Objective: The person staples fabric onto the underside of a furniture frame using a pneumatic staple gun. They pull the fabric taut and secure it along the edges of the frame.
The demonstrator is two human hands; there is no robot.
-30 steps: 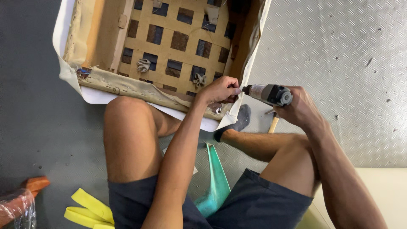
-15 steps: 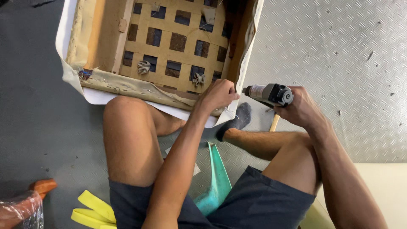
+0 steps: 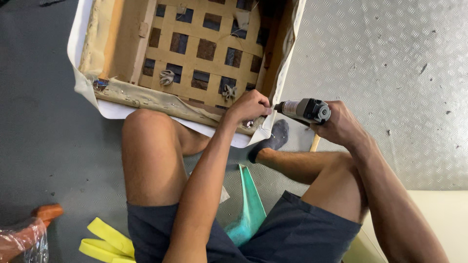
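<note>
Pinching soft white fabric [image 3: 265, 131] at the frame's [image 3: 195, 104] centre corner, the left hand [image 3: 249, 107] is closed; the stapler [image 3: 304, 110] is gripped firmly by the right hand [image 3: 341, 124].

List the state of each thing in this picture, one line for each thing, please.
Seat frame: lying underside up, webbing exposed.
White cover: folded over the frame edge, loose at the near corner.
Staple gun: held level, nose at the frame's corner.
Left hand: pressing the cover at the corner.
Right hand: closed on the staple gun.
Yellow straps: lying loose on the floor.
</note>
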